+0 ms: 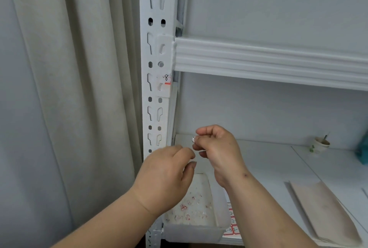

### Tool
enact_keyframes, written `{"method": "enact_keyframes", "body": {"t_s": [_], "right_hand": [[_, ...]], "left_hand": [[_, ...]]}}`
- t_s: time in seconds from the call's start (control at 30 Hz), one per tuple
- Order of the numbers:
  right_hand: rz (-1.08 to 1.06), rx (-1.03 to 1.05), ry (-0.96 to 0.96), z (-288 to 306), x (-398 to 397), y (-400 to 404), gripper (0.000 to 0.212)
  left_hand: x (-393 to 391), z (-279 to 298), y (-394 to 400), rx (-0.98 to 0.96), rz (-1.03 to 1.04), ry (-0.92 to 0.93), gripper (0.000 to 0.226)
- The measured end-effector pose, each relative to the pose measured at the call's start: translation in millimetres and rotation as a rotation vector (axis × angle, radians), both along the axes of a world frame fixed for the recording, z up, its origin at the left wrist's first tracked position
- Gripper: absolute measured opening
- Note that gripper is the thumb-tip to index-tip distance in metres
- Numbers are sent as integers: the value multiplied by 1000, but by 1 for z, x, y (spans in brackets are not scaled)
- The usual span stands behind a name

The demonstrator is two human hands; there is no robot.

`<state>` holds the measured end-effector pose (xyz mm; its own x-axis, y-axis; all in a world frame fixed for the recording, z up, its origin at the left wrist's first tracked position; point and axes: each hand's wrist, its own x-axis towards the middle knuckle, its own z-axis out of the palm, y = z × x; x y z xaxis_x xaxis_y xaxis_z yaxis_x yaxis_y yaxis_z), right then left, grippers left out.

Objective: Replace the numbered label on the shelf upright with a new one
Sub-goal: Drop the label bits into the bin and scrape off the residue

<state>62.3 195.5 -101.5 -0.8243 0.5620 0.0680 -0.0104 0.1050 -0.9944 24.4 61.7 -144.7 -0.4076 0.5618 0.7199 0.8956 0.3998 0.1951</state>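
- A small scrap [193,139], seemingly a peeled piece of label, is being pinched between the thumb and fingertips of the right hand [217,148]; what it is exactly cannot be told, as it is mostly hidden.
- The left hand [169,172] is being held half curled just at 8 o'clock of the right hand, nothing visibly gripped; its fingertips are being brought near the scrap.
- The label [166,83], marked "8" with a red bar, is being left on the upright [155,52], at 11 o'clock of the hands and just under the beam [268,58].
- The tray [196,226] of paper bits is lying at 6 o'clock of the hands, so the scrap is probably best dropped there.
- A sheet [231,227] of red-edged labels is lying at 3 o'clock of the tray; the new one is likely being taken from it next.
- Residue is best being cleared fully, so the new label is being laid flat and square.
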Motion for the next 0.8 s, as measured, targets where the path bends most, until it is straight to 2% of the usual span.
{"method": "enact_keyframes", "body": {"t_s": [0.1,0.23,0.47,0.63,0.8], "right_hand": [[-18,14,-72,-16,-3,7,14],[-33,21,-153,-39,-6,16,11],[-45,48,-235,-61,-12,25,9],[-39,86,-275,-72,-17,26,8],[-28,103,-333,-81,-21,29,27]], "left_hand": [[7,-11,10,-109,77,-222,14],[6,-24,23,-152,117,-473,16],[-6,-37,36,-94,111,-878,12],[-6,-46,39,-99,118,-965,13],[-9,-49,37,-108,136,-997,13]]}}
